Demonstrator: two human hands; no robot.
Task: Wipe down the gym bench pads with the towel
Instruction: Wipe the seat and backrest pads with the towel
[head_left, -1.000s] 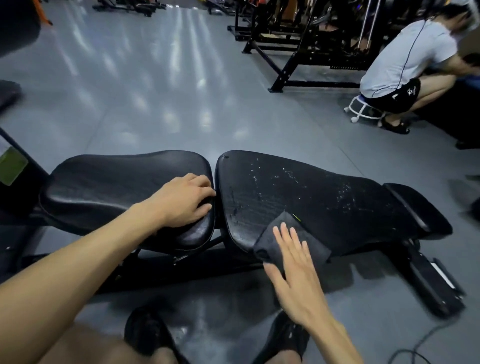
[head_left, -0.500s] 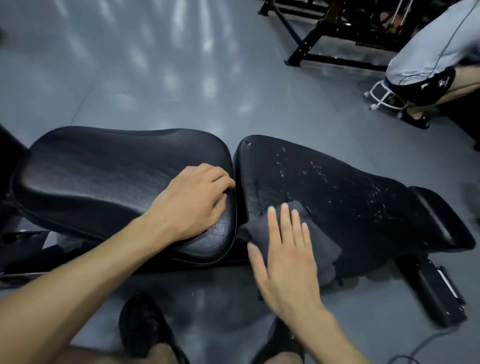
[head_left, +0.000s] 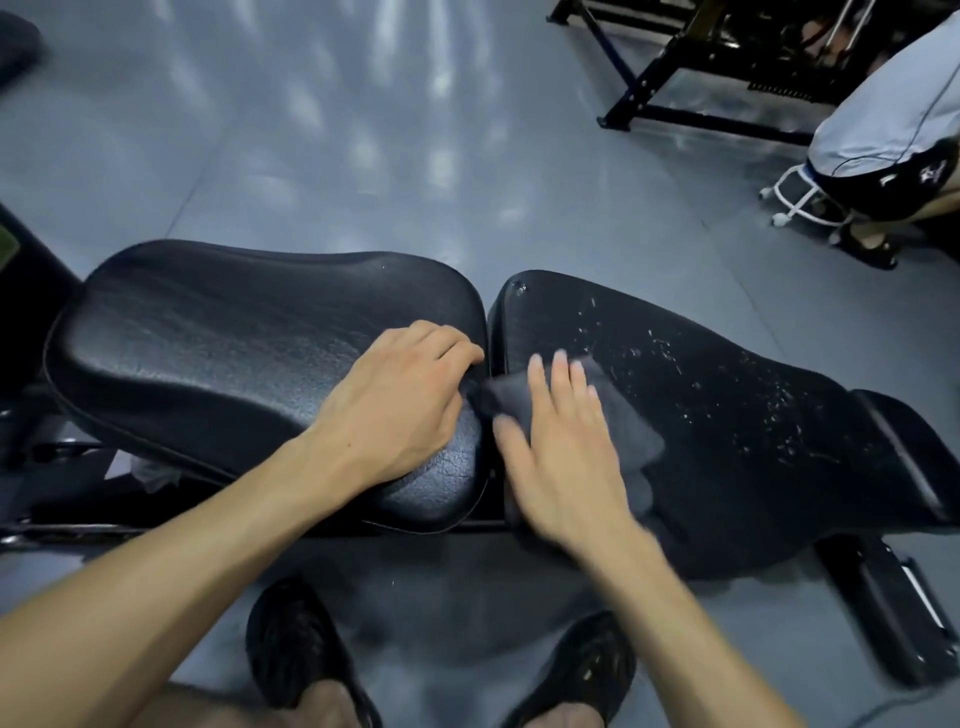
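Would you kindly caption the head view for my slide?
Right hand presses a dark towel on the scuffed pad; left hand rests on the neighbouring pad.

grey floor | black rack frame | seated person | white stool

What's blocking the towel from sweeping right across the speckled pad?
Nothing visible: the right hand presses the towel flat, and the speckled pad beyond it is bare. The left hand rests on the other pad.
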